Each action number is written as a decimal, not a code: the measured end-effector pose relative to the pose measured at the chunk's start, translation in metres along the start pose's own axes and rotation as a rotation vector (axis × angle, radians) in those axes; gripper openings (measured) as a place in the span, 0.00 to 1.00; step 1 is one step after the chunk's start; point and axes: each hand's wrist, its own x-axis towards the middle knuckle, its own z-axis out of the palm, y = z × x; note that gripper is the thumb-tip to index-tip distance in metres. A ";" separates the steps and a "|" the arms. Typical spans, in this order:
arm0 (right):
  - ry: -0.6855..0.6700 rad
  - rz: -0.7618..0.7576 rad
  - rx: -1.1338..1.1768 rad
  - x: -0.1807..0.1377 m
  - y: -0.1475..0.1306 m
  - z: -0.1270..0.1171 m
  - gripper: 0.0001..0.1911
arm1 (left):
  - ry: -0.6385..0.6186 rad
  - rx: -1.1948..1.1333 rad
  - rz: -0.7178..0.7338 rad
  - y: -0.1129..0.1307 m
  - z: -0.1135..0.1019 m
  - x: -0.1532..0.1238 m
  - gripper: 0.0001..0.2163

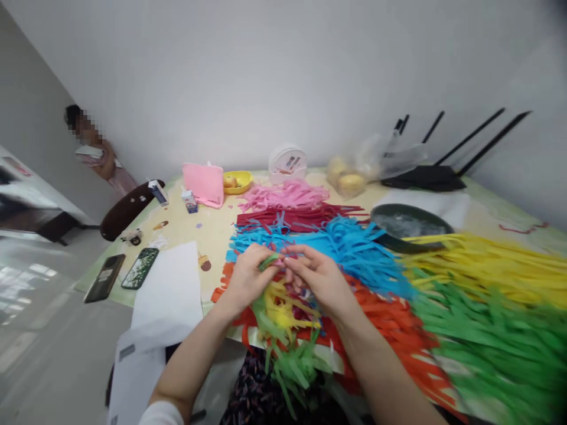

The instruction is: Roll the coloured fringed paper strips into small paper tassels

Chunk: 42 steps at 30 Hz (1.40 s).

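Pinching is done at the near edge of the blue strip pile (349,245): a green paper strip (268,260) is held between the closed fingertips of the left hand (246,277), and its other end is nipped by the bent fingers of the right hand (319,280). Nearer than the blue pile, a yellow-and-green strip bundle (283,319) is spread beneath both hands on the tabletop (212,230).

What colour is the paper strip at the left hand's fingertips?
The strip is green, clearest in head view.
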 end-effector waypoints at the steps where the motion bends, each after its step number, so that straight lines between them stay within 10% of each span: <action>1: 0.026 0.006 0.013 0.002 0.003 -0.001 0.23 | -0.027 0.026 0.003 -0.001 0.002 -0.001 0.04; 8: 0.491 -0.272 0.182 0.007 -0.002 -0.014 0.15 | -0.081 0.009 -0.004 -0.019 0.010 0.011 0.06; 13: 0.746 -0.589 0.311 0.003 -0.037 -0.047 0.10 | 0.150 -0.148 -0.085 -0.038 -0.023 0.023 0.09; 16: 0.606 -0.526 -0.055 -0.006 -0.042 -0.037 0.06 | 0.223 -0.258 -0.145 -0.035 -0.037 0.026 0.14; 22: 0.134 -0.474 -0.475 -0.005 -0.033 0.020 0.07 | -0.095 -0.394 -0.161 0.001 -0.027 0.018 0.08; 37: 0.036 -0.386 -0.481 -0.002 -0.032 0.017 0.08 | -0.197 -0.556 -0.267 0.005 -0.014 0.009 0.17; 42: 0.184 -0.369 -0.392 -0.002 -0.024 0.013 0.10 | -0.137 -0.615 -0.251 0.001 -0.011 0.007 0.16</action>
